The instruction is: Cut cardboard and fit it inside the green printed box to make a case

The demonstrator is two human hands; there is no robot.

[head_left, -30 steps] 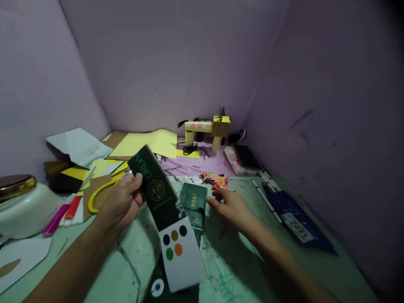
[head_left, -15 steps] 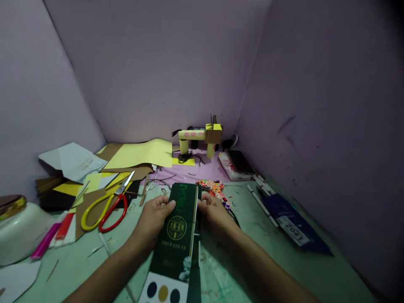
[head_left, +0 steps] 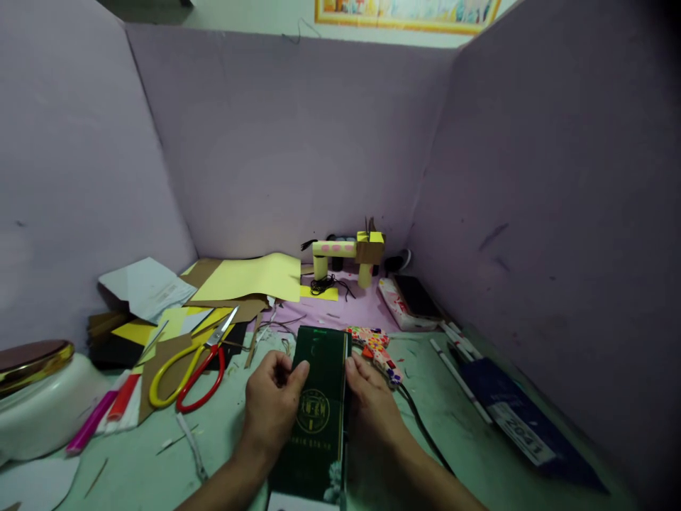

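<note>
A long dark green carton [head_left: 316,411] with a gold round emblem lies lengthwise on the green table in front of me. My left hand [head_left: 271,408] grips its left edge, thumb on the top face. My right hand [head_left: 372,404] presses against its right edge, fingers curled along the side. Both hands hold the carton between them. The carton's near end with a white panel runs off the bottom of the view.
Yellow-and-red scissors [head_left: 189,362] lie to the left on brown and yellow card scraps. A patterned glue gun [head_left: 375,344] sits just beyond my right hand. A yellow paper model [head_left: 348,252] stands at the back. A white pot [head_left: 42,397] is far left, a blue booklet [head_left: 524,429] right.
The left hand brought the tilted carton down flat to the centre; the right hand left the table and closed on its right edge. The view has tilted upward.
</note>
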